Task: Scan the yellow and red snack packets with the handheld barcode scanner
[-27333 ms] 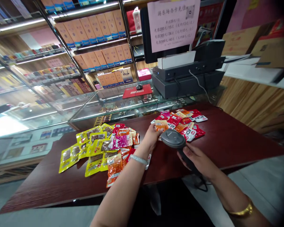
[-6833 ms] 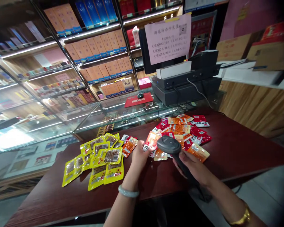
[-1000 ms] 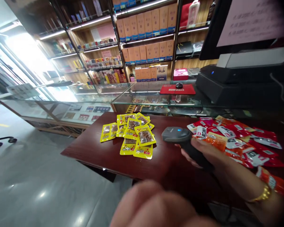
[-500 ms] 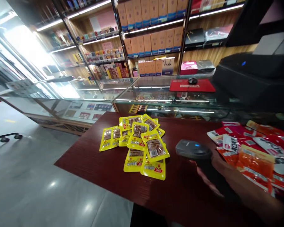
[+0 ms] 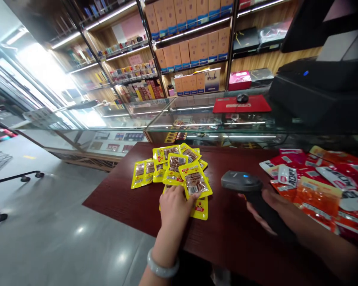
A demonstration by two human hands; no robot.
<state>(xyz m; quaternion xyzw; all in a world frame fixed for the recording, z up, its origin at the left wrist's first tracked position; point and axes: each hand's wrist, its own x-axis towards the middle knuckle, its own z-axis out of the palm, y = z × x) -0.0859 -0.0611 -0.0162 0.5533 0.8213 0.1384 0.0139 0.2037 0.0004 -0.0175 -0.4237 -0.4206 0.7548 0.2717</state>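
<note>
A grey-and-black barcode scanner [image 5: 241, 182] is gripped in my right hand [image 5: 274, 214], its head pointing left over the dark red tabletop. My left hand [image 5: 176, 206], wearing a pale bangle [image 5: 162, 264], is at the front of a pile of yellow snack packets. Its thumb presses on the lower edge of the top yellow snack packet [image 5: 195, 180], with the fingers curled beside it; the fingertips are partly hidden. More yellow packets [image 5: 143, 173] with brown contents lie overlapped behind and to the left. One packet [image 5: 201, 208] shows partly beneath my left hand.
Red and orange snack bags [image 5: 320, 198] are heaped at the right, close to my right forearm. Behind the table [image 5: 119, 198] stand a glass display counter [image 5: 197, 115], a red mat [image 5: 256, 104] with a mouse, and a black machine [image 5: 318, 91]. A wheeled cart [image 5: 15, 180] is at far left.
My left hand has come in from below and taken hold of the top yellow snack packet at its lower edge. My right hand keeps the barcode scanner in nearly the same place. The view has shifted slightly.
</note>
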